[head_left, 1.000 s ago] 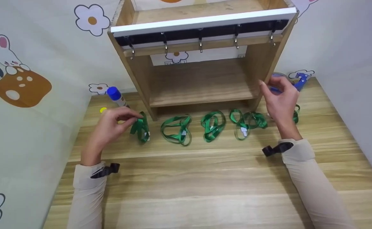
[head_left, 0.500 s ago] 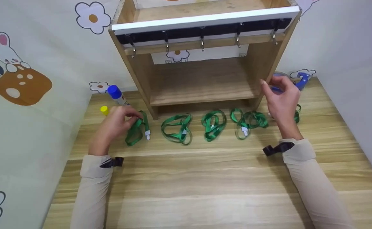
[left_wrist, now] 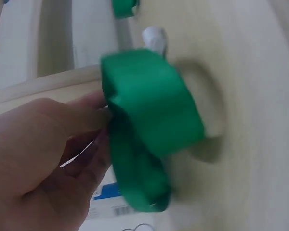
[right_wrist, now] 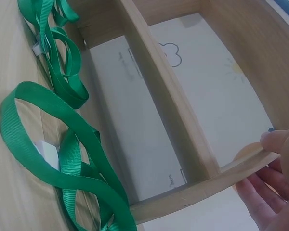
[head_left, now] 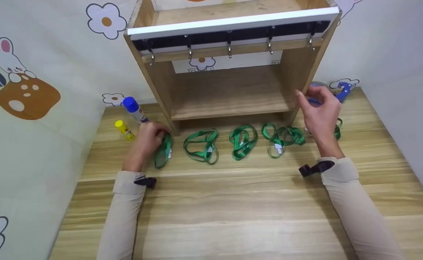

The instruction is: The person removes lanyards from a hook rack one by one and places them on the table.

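Observation:
My left hand (head_left: 148, 141) pinches a green ribbon lanyard (head_left: 163, 155) with a white clip, by the shelf's front left leg. In the left wrist view, the lanyard's wide green loop (left_wrist: 151, 103) hangs from the fingertips, somewhat blurred. My right hand (head_left: 321, 113) grips the front edge of the right side panel of a wooden shelf (head_left: 229, 92). The right wrist view shows the thumb (right_wrist: 274, 140) and fingers on opposite faces of that panel. More green lanyards (head_left: 245, 151) lie in a row before the shelf, one partly hidden behind my right hand.
A row of metal hooks (head_left: 229, 48) hangs on a black strip across the shelf's front. At its left stand a blue-capped glue stick (head_left: 131, 104) and a small yellow tube (head_left: 125, 130). Behind my right hand is a blue tool (head_left: 345, 92), partly hidden.
My left hand has moved right, closer to the shelf's leg, shifting the lanyard with it. More of the yellow tube now shows. The right hand keeps its hold on the panel.

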A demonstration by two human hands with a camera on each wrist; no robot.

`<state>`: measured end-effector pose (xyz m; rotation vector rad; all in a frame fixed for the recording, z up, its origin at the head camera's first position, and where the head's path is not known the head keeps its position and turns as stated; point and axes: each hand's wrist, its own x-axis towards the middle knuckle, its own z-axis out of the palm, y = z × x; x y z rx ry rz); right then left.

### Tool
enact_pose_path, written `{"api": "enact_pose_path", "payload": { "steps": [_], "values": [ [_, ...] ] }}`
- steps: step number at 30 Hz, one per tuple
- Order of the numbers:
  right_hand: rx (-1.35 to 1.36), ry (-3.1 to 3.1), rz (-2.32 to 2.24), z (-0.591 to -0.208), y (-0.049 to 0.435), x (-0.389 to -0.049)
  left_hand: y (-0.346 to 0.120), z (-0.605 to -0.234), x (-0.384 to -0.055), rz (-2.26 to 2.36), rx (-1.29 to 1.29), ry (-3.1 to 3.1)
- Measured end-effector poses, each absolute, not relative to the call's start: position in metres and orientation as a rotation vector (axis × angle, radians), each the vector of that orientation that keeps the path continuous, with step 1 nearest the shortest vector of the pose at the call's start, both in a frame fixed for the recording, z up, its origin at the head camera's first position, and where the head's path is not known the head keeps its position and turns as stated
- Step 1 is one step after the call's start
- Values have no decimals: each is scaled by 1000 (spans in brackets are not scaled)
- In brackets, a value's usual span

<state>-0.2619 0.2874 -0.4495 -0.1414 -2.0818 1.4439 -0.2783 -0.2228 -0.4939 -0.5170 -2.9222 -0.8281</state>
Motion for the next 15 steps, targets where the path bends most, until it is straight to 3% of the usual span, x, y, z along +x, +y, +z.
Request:
{"api": "enact_pose_path", "payload": {
  "steps": [15],
  "values": [
    [-146,-2125,1464,-452,284,-259,-229,-504,-281,-872,-400,-2925]
  ]
}}
